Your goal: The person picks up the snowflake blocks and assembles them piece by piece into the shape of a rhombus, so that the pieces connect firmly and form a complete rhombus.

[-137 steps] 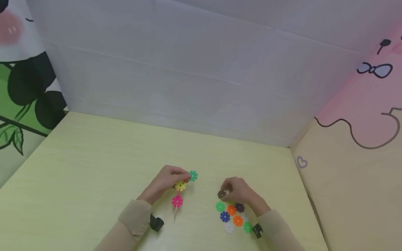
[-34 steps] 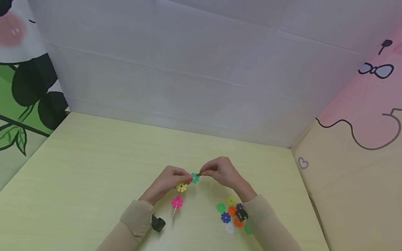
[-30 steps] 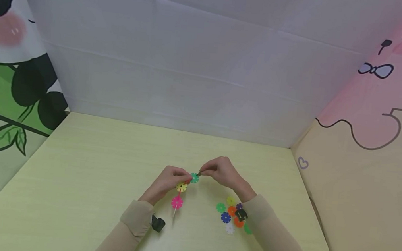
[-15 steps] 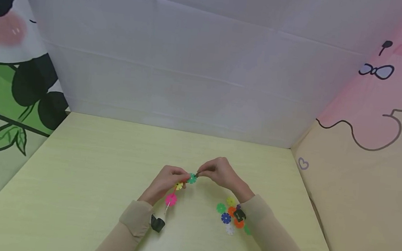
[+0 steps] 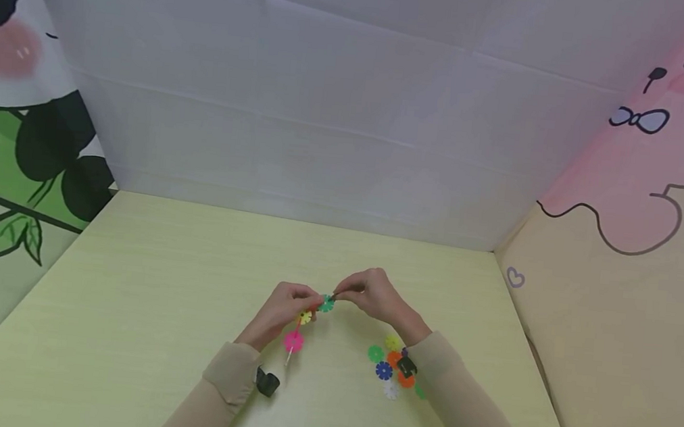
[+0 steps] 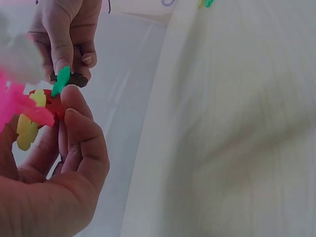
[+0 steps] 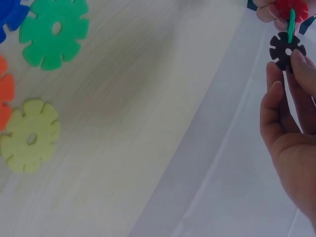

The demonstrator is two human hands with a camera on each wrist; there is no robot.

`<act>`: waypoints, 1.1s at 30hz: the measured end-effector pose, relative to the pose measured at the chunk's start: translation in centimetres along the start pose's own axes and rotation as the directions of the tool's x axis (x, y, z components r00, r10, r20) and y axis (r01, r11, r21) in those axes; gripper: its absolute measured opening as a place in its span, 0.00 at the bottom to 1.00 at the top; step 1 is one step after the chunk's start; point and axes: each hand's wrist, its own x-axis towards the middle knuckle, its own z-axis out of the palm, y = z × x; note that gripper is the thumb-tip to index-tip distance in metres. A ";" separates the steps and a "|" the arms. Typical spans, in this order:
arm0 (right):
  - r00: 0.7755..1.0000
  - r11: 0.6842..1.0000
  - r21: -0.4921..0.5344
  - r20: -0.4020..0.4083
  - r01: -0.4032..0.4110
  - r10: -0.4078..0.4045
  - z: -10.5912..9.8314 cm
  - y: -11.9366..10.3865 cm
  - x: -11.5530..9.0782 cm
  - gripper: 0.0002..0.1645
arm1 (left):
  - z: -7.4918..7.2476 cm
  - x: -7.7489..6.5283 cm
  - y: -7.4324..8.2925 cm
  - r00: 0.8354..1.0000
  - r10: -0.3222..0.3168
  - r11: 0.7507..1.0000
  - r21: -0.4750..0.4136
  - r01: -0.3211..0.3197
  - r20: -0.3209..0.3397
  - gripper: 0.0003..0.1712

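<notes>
In the head view my left hand point(image 5: 281, 310) holds a chain of notched plastic discs, pinching its red disc point(image 6: 54, 104). Below hang a yellow disc point(image 5: 305, 317), a pink disc point(image 5: 293, 341) and a white disc point(image 5: 289, 357) seen edge-on. A green disc point(image 5: 326, 304) sticks out from the red one toward my right hand point(image 5: 374, 294). Between thumb and fingers that hand pinches a dark brown disc point(image 7: 280, 48). In the right wrist view the green disc stands edge-on at the dark disc's upper rim, overlapping it, their notches meeting crosswise.
On the table point(image 5: 191, 261), below my right forearm, lies a loose group of discs, among them a blue disc point(image 5: 384, 370), a light green disc point(image 5: 375, 354) and a yellow-green disc point(image 7: 30, 136). My right wrist camera point(image 5: 406, 366) hides part of them. A grey cloth wall point(image 5: 324, 137) stands behind.
My right hand has lifted the dark disc from the group and carried it left to the green disc. Over the last second it edged slightly left, and the chain's lower end swung left.
</notes>
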 end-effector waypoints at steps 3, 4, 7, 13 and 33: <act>1.000 1.000 -0.012 0.001 0.016 -0.016 0.1 0.1 -0.1 0.05 | -0.1 0.0 -0.2 1.000 -0.004 1.000 0.010 0.004 0.021 0.12; 1.000 1.000 -0.013 0.003 0.012 -0.012 0.1 0.1 -0.1 0.05 | -0.1 -0.1 -0.2 1.000 -0.006 1.000 0.016 0.006 0.026 0.12; 1.000 1.000 -0.021 0.011 0.002 -0.001 0.3 0.2 -0.1 0.05 | -0.1 -0.1 -0.3 0.999 -0.010 1.000 0.019 0.009 0.036 0.12; 1.000 1.000 -0.025 0.015 0.010 -0.009 0.4 0.3 -0.2 0.06 | 0.1 -0.5 0.2 0.999 -0.010 0.999 0.031 0.009 0.038 0.12; 0.997 0.996 -0.063 0.035 0.066 -0.064 0.9 -0.4 0.0 0.08 | 0.1 -0.3 0.0 0.996 -0.057 0.992 0.117 0.049 0.063 0.15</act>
